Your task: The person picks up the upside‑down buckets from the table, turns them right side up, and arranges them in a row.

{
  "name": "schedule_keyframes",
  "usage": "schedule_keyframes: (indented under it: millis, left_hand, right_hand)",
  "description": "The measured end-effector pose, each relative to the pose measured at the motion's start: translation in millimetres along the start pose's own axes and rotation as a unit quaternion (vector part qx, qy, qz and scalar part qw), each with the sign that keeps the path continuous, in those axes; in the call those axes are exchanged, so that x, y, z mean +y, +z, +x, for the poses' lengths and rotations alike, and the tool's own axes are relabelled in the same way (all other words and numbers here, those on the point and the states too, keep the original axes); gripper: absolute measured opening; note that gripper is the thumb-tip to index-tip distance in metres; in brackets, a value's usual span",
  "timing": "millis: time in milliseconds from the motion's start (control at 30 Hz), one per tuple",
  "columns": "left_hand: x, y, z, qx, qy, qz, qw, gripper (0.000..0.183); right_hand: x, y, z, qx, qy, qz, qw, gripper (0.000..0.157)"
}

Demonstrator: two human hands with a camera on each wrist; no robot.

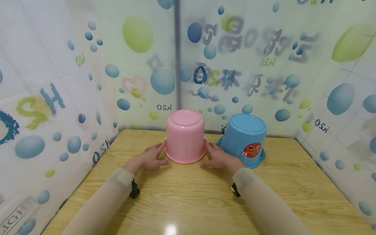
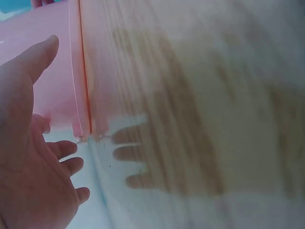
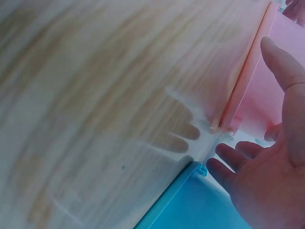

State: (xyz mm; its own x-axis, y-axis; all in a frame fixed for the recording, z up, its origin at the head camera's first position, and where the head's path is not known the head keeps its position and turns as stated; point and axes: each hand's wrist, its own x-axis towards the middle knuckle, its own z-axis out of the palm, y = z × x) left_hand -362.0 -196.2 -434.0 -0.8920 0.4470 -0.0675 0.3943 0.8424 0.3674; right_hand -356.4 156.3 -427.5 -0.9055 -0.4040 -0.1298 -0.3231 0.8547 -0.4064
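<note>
A pink bucket stands upside down on the wooden table, its rim against the tabletop. On its left side is my left hand, fingertips right at the lower edge, thumb pointing along the front. My right hand mirrors it on the right side, between the pink bucket and an upturned blue bucket with a red label. Both hands have spread, relaxed fingers. In the left wrist view the left hand lies beside the pink wall; in the right wrist view the right hand overlaps the blue rim.
The wooden table reaches toward me, with a bright reflection at its front. A patterned curtain with blue and green dots hangs close behind both buckets and along the left and right sides.
</note>
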Motion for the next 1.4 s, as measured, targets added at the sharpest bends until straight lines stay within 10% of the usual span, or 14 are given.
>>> schedule_keyframes:
  millis: [500, 1133, 1400]
  left_hand:
    - [-6.6, -0.2, -11.2, 0.037, 0.029, -0.079, 0.9957, 0.102]
    - [4.4, -12.5, -11.3, 0.114, 0.089, -0.202, 0.9686, 0.079]
    - [15.9, -20.8, -19.5, 0.136, 0.05, -0.234, 0.9615, 0.076]
  right_hand:
    - [-9.3, -3.4, -5.9, 0.057, -0.046, 0.105, 0.992, 0.106]
    - [-4.4, -8.4, -6.3, 0.101, -0.106, 0.188, 0.971, 0.085]
    - [-15.4, -15.7, -13.5, 0.135, -0.123, 0.216, 0.959, 0.076]
